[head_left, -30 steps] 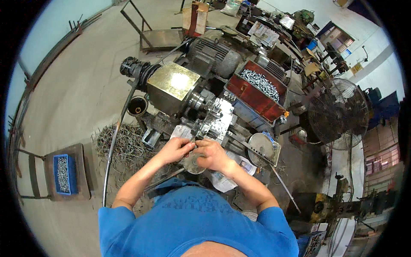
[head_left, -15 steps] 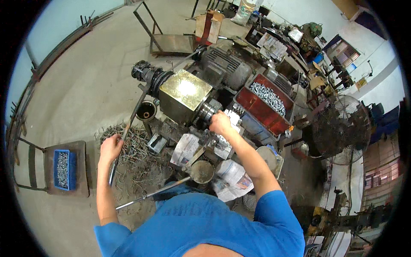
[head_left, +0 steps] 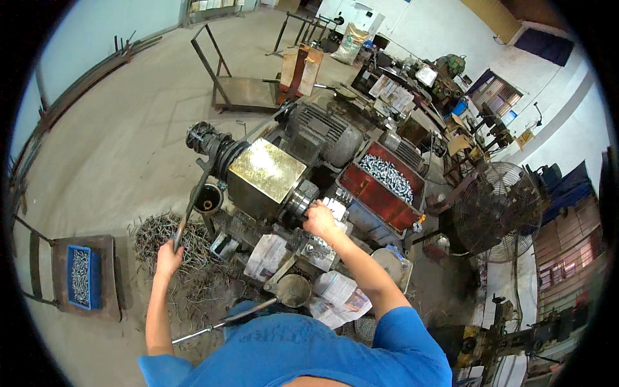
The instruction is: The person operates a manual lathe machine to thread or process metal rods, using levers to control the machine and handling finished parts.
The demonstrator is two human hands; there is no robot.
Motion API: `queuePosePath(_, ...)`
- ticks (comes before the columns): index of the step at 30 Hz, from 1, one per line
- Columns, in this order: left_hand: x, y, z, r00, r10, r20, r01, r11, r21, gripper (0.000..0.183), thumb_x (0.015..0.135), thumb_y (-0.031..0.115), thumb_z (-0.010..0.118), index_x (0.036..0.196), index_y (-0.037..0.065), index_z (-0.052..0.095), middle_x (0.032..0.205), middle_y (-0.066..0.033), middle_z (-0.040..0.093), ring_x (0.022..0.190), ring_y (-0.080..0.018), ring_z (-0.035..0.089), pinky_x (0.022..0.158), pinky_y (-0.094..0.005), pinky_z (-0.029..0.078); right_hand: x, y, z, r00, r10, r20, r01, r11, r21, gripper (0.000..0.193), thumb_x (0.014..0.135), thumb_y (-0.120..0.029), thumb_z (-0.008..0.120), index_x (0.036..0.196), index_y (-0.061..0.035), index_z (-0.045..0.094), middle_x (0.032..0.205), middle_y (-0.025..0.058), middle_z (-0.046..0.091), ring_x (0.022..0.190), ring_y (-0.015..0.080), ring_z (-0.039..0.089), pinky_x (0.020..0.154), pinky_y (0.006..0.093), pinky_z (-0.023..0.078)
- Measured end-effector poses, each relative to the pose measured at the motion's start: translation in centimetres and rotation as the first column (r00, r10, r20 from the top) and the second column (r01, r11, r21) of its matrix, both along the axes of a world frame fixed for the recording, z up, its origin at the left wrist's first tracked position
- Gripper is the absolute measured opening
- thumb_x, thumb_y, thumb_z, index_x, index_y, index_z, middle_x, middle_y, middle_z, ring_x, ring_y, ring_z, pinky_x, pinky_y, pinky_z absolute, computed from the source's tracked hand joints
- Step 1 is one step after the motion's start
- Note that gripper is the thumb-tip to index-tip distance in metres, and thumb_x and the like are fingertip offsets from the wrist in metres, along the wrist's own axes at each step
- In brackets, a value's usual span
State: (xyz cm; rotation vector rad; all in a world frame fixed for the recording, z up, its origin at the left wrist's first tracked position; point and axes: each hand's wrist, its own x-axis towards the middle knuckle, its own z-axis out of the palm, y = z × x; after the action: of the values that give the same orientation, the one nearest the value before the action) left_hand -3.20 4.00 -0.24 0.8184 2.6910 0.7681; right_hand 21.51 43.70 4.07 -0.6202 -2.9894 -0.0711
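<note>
My left hand [head_left: 169, 259] is closed round the lower end of a long metal lever [head_left: 192, 208], which slopes up to the left end of a lathe-like machine. That machine has a shiny yellowish box-shaped headstock [head_left: 267, 169] and a round steel chuck [head_left: 301, 197]. Right at the chuck's front is my right hand [head_left: 319, 219], its fingers pinched together; what they hold, if anything, is hidden. Below that hand lie the machine's tool slide [head_left: 317, 253] and a sheet of newspaper [head_left: 266, 257].
A red bin [head_left: 364, 187] of small metal parts stands right of the machine. Metal shavings [head_left: 171, 242] are heaped on the floor by my left hand. At far left, a blue crate [head_left: 95, 277] of parts sits on a cart. A big fan [head_left: 496, 209] stands at the right.
The view has shifted, so the machine appears lower and further left. My left hand now grips the lever's end, lower along it than before. My right hand stays at the chuck.
</note>
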Motion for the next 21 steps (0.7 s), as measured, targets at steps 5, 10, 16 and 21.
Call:
queuePosePath(5,-1.1,0.1,-1.0,0.994,-0.003,0.113,-0.001,1.0,0.03,0.024,0.071,0.019,0.063,0.082,-0.002,0.058,0.072,-0.0224,0.059,0.074,-0.0382,0.059,0.066,-0.0444,0.045,-0.4,-0.2,0.4,1.0,-0.031,0.002,0.031,0.995,-0.092,0.023,0.054,-0.02,0.061,0.07,-0.0049,0.067,0.081,0.0104,0.061,0.092,0.0289,0.052,0.078,0.0363,0.046)
queuePosePath(10,-1.0,0.4,-1.0,0.996,0.026,0.087,-0.027,1.0,0.008,0.022,0.072,0.019,0.063,0.081,-0.001,0.058,0.074,-0.0223,0.06,0.075,-0.0385,0.059,0.067,-0.0461,0.046,-0.5,0.3,0.1,0.992,-0.029,-0.126,0.001,0.977,-0.214,0.017,0.055,-0.018,0.06,0.062,-0.0034,0.063,0.073,0.0152,0.06,0.08,0.0329,0.055,0.073,0.038,0.048)
queuePosePath(16,-5.7,-1.1,0.3,0.964,-0.083,-0.252,-0.011,0.936,-0.352,0.014,0.07,0.014,0.06,0.08,0.005,0.057,0.073,-0.0167,0.061,0.069,-0.0343,0.06,0.063,-0.0453,0.047,-1.0,0.4,0.9,0.976,-0.187,-0.111,0.139,0.93,-0.339,0.019,0.052,-0.018,0.056,0.06,-0.0014,0.063,0.068,0.0218,0.059,0.073,0.0364,0.056,0.069,0.0408,0.048)
queuePosePath(21,-19.1,-4.0,-0.9,0.797,-0.309,-0.519,0.028,0.877,-0.48,0.013,0.066,0.014,0.061,0.076,0.008,0.057,0.071,-0.0132,0.061,0.067,-0.0308,0.06,0.057,-0.0411,0.047,-1.4,0.1,0.8,0.952,-0.282,-0.123,0.224,0.91,-0.348,0.021,0.052,-0.017,0.057,0.063,-0.0023,0.065,0.07,0.021,0.06,0.07,0.0358,0.059,0.068,0.0403,0.05)
